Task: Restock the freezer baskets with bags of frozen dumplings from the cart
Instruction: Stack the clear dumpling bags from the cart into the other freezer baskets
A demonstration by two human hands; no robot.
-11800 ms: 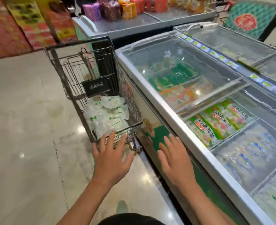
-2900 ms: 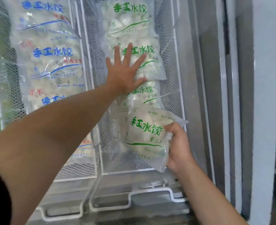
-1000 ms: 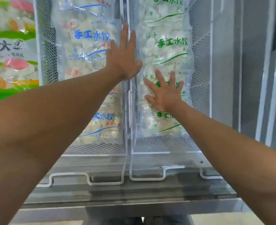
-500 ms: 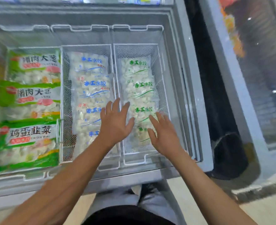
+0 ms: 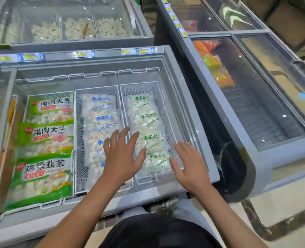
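both hands have lifted off the bags, left hand (image 5: 120,156) and right hand (image 5: 191,169) open and empty over the right basket (image 5: 173,111), whose overlapped green-print bags (image 5: 148,120) could slide if bumped.

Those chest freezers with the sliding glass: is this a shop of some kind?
Most likely a supermarket's frozen-food aisle: open chest freezer, wire baskets of bagged dumplings, price tags along its rim.
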